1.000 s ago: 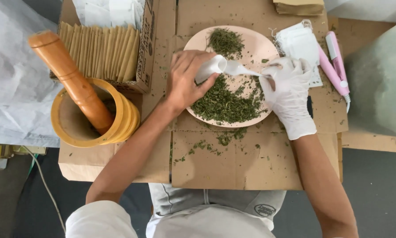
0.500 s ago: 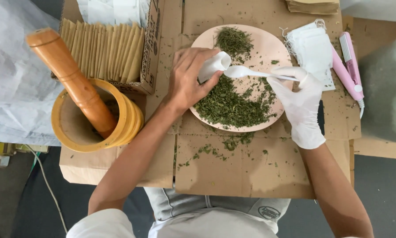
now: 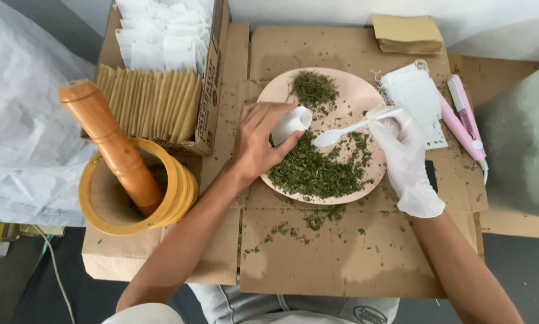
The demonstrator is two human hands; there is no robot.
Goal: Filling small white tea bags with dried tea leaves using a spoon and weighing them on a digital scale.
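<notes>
Small white pouch (image 3: 291,124), mouth open, beside white plastic spoon (image 3: 353,126)

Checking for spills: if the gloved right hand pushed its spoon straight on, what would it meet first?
Probably the small white bag held open in the left hand; the white spoon in the right hand points toward it, though depth is unclear.

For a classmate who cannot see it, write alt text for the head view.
A bare left hand holds a small white pouch over a pink plate of dried green herbs, while the gloved right hand holds a white spoon. A wooden mortar stands left.
</notes>
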